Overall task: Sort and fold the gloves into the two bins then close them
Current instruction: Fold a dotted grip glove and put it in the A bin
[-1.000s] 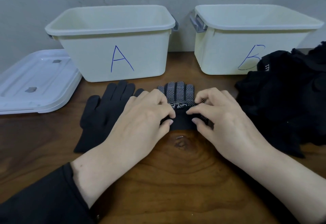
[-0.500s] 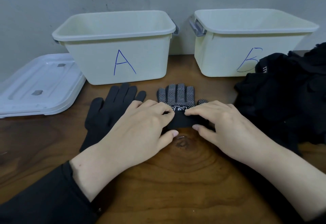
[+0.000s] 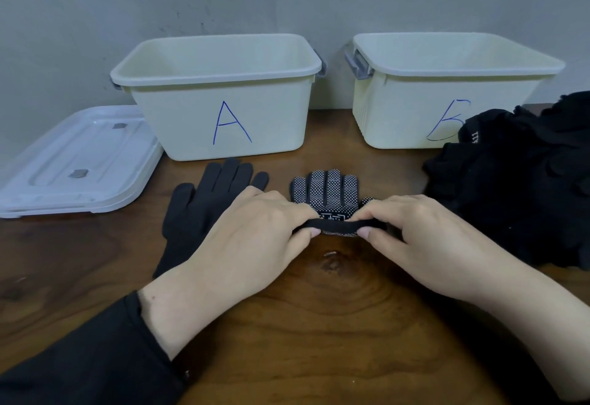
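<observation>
Mid-fold: our left hand (image 3: 255, 238) and right hand (image 3: 424, 238) both pinch the cuff of the dotted glove (image 3: 329, 194), its fingers lying flat just beyond the grip. Next we likely fold the cuff forward, then bin it; both bins sit beyond.

The person's left hand (image 3: 242, 238) is bare below a long black fabric sleeve (image 3: 89, 363); the right hand (image 3: 427, 238) and forearm are uncovered.
</observation>
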Motion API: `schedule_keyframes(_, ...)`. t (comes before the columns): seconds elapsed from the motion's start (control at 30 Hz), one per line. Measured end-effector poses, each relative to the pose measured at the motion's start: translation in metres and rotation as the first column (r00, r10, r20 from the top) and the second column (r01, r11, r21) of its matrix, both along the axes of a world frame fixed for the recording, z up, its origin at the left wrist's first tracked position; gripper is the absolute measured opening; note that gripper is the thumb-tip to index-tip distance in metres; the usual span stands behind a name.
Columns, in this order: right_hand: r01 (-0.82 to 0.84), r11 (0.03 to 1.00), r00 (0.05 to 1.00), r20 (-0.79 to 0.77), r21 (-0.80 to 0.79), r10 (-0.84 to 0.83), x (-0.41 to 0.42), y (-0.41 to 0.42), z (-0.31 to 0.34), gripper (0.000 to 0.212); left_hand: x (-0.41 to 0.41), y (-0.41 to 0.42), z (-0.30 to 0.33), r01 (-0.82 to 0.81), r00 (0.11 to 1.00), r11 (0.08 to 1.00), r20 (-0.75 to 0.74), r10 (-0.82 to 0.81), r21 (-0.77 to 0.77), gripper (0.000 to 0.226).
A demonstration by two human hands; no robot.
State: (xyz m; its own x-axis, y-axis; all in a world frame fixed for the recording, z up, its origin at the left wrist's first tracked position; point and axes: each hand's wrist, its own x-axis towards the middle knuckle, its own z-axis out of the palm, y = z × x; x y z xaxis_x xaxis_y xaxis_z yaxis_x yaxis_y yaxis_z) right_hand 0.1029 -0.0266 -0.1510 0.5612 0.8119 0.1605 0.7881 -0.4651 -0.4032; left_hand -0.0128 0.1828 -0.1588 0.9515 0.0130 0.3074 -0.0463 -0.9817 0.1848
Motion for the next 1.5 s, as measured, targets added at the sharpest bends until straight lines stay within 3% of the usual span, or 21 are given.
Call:
schedule_keyframes(0.17,0.048,0.996,0.988,-0.151,0.074,-0.036,0.0,-0.002,0.002,0.008,0.002,0.003,0.003,-0.05,0.998,0.987,-0.042,0.044,-0.156,0.024)
schedule_keyframes(0.33,0.147,0.968,0.956,-0.28,0.202,-0.087,0.0,0.004,-0.007,0.008,0.009,0.003,-0.001,-0.142,0.989,0.91,-0.087,0.117,-0.39,0.019)
schedule_keyframes(0.43,0.235,0.929,0.947,-0.282,0.286,-0.153,0.003,0.008,-0.016,0.016,0.014,0.002,-0.004,-0.168,0.985,0.872,-0.052,0.162,-0.459,0.027)
schedule_keyframes(0.53,0.204,0.925,0.971,-0.188,0.319,-0.15,0.005,0.012,-0.023,0.027,0.016,0.001,-0.008,-0.179,0.982,0.866,-0.032,0.186,-0.467,0.035)
schedule_keyframes(0.67,0.124,0.938,0.979,0.114,0.323,-0.169,0.01,0.017,-0.027,0.018,0.019,0.004,-0.01,-0.168,0.98,0.927,0.043,0.193,-0.335,0.039)
schedule_keyframes(0.77,0.062,0.96,0.974,0.195,0.272,-0.118,0.014,0.02,-0.029,0.014,0.019,0.003,-0.007,-0.096,0.98,0.986,0.163,0.118,-0.136,0.039)
schedule_keyframes(0.93,0.053,0.984,0.961,0.259,0.168,-0.096,0.01,0.02,-0.032,0.022,0.017,-0.005,-0.016,0.055,0.998,0.992,-0.044,-0.05,0.112,0.051)
schedule_keyframes(1.03,0.016,0.997,0.955,0.296,0.077,-0.038,0.007,0.018,-0.032,0.034,0.017,-0.001,-0.019,0.045,0.994,0.996,-0.1,-0.037,0.08,0.054)
schedule_keyframes(1.13,-0.031,0.999,0.977,0.21,-0.011,0.032,0.009,0.018,-0.034,0.049,0.016,0.002,-0.018,0.023,0.993,0.998,-0.119,-0.016,0.056,0.052)
schedule_keyframes(1.3,0.053,0.998,0.996,0.077,0.017,-0.054,0.014,0.016,-0.027,0.052,0.015,0.005,-0.014,-0.034,0.99,0.998,-0.138,0.04,0.045,0.052)
schedule_keyframes(1.5,0.12,0.991,0.959,0.251,0.057,-0.13,0.008,0.019,-0.037,0.036,0.016,0.007,-0.019,-0.068,0.993,0.998,-0.095,0.068,0.011,0.054)
